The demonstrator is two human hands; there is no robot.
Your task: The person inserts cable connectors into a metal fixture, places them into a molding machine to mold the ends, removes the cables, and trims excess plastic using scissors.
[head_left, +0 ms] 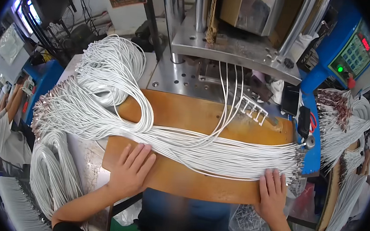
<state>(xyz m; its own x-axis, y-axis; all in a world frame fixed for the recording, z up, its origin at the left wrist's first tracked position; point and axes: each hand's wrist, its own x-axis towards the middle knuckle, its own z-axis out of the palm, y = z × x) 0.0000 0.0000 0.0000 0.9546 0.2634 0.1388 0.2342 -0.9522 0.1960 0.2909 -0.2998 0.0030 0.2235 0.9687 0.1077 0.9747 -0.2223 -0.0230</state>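
Note:
A wide bundle of white cables (pixel 216 157) lies across a brown board (pixel 179 186). My left hand (pixel 132 170) rests palm down on the board, fingers stretched out with their tips at the near edge of the bundle. Near the cables' right ends, my right hand (pixel 273 192) lies over the board's edge with straight fingers touching the wires. Neither hand grips anything. Several white wires (pixel 226 82) lead from the bundle into the metal press (pixel 237 54). A white plastic moulded frame (pixel 252 110) lies on the board in front of it.
Coiled white cables (pixel 111 62) are heaped at the left, and more hang (pixel 54 170) below. A blue control box with keypad (pixel 355 53) stands at upper right. Further cables (pixel 345 123) hang there. A clear bag of small parts (pixel 248 220) sits below the board. Another person (pixel 7 132) is at far left.

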